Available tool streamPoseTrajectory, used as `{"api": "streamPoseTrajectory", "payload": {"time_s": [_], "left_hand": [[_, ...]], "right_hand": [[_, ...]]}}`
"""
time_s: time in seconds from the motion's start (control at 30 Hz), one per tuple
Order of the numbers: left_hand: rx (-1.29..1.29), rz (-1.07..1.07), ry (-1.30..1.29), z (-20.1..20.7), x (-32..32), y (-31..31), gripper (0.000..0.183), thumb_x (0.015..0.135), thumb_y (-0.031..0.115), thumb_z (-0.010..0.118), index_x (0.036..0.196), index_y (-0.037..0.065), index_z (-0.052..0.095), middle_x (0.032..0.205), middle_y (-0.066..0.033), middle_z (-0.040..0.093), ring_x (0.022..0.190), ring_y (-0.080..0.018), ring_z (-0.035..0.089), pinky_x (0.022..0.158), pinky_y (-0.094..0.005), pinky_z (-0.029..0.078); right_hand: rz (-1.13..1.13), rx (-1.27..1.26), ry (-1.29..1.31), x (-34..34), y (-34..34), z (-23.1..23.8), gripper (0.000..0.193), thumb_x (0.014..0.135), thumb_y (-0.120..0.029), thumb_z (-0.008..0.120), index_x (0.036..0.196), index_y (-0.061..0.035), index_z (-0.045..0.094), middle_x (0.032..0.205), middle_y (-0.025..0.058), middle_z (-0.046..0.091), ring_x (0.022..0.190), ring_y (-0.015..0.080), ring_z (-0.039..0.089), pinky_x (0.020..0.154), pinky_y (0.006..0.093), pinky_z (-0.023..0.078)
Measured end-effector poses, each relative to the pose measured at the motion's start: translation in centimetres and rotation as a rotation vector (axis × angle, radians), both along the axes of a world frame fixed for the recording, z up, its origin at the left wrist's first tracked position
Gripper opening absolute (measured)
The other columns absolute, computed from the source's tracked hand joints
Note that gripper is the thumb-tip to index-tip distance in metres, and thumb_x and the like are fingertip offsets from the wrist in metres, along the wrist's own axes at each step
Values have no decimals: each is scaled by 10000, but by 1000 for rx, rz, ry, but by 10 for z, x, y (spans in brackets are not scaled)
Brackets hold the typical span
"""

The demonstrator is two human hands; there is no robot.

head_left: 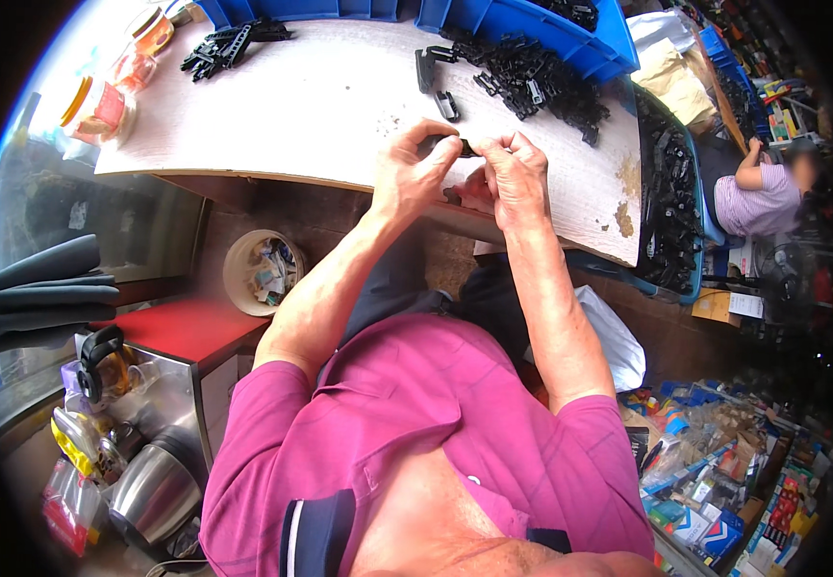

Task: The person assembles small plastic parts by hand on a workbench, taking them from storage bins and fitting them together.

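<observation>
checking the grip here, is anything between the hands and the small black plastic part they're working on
Nothing visible. The left hand and right hand both pinch the black plastic part directly with bare fingers, above the table.

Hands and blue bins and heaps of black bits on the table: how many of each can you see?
Hands at the table edge: 2, the left hand and the right hand, holding a small black part
Blue bins: 2
Heaps of black parts: 2, a small heap and a big heap
Total: 6
</observation>
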State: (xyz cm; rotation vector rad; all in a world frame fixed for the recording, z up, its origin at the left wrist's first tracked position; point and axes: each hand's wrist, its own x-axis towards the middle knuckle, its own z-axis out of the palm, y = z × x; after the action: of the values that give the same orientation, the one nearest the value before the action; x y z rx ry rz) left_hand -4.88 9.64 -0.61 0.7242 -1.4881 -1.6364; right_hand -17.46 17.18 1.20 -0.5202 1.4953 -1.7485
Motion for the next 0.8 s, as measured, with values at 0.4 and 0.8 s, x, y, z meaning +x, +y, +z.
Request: {"api": "streamPoseTrajectory", "payload": {"time_s": [0.4, 0.8], "left_hand": [[154, 131, 226, -1, 26, -20, 343, 882, 98, 692, 1187, 6, 565, 869, -49, 628, 668, -85, 600, 598, -226, 550], [9, 42, 160, -8, -1, -38, 326, 874, 119, 686, 1181, 64, 591, 850, -11, 627, 714, -58, 552, 620, -219, 466]], "right_hand": [[40, 640, 354, -5, -59, 24, 447, 719, -192, 778, 1062, -20, 548, 792, 141, 620, 475, 210, 596, 385, 372, 534], [336, 360, 110, -18, -30, 19, 273, 835, -309, 642, 808, -47, 572, 491, 62, 479, 405, 200, 544, 432, 400, 544]]}}
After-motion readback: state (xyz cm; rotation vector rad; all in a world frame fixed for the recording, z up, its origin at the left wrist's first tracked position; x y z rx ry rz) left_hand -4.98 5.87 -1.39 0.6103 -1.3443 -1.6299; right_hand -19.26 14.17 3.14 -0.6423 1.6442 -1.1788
